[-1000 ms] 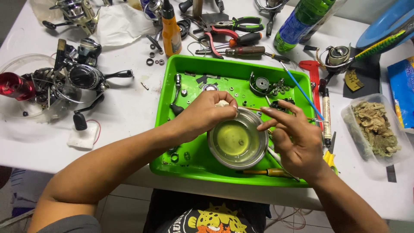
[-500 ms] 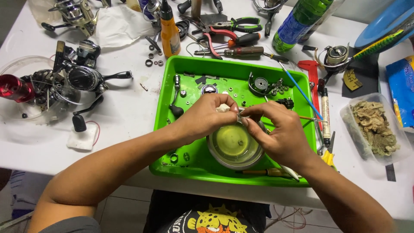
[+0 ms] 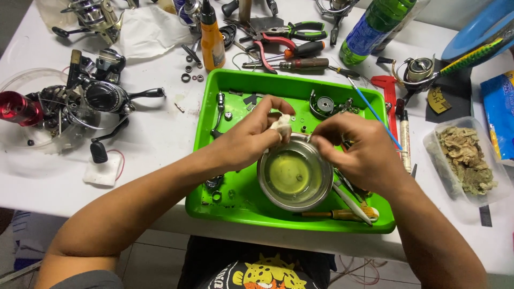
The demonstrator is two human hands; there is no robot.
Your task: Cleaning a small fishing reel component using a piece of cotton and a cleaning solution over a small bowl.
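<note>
White worktable (image 3: 160,139), head view: a green tray (image 3: 241,206) held a steel bowl (image 3: 295,172) of yellowish liquid. Over the bowl's far rim, the left hand (image 3: 251,136) pinched a white wad (image 3: 281,126). The right hand (image 3: 356,150) met it with fingertips pressed together, possibly on a small part, hidden. Fishing reels (image 3: 101,96) and pliers (image 3: 284,37) lay around.

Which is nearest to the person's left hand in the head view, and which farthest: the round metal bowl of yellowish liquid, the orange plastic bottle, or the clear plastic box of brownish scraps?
From the left hand:
1. Round metal bowl of yellowish liquid, just right of it, in the green tray.
2. Orange plastic bottle, behind the tray.
3. Clear plastic box of brownish scraps, far right.
</note>
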